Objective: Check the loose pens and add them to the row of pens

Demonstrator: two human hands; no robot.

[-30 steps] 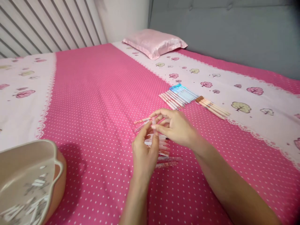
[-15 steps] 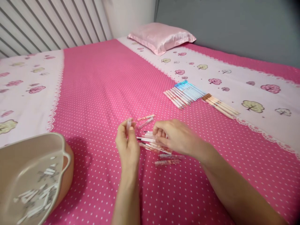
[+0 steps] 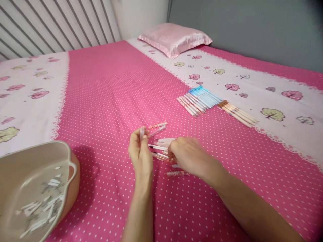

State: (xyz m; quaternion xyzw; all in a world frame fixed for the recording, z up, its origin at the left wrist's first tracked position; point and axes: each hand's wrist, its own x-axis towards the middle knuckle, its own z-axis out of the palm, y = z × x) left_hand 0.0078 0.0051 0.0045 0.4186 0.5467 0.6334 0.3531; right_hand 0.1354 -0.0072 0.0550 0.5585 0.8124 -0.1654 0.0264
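The left hand [image 3: 141, 153] pinches a pale translucent tube [image 3: 142, 134] upright between thumb and fingers; its lower end is hidden by the thumb. The right hand [image 3: 189, 155] curls downward, its fingertips hidden, so whether they grip anything I cannot tell. Just beyond those fingers, toward the left hand, slender white dark-tipped refills [image 3: 158, 147] poke out, partly covered. Clear printed barrels [image 3: 177, 173] lie just nearer the body than the right fingers, smooth and partly masked. Beneath spreads polka-dotted pink fabric [image 3: 108, 111]. Well left of the left fingers, a glossy beige plastic basin [image 3: 67, 148], cut off by the frame, holds blurred white pieces [image 3: 41, 211].
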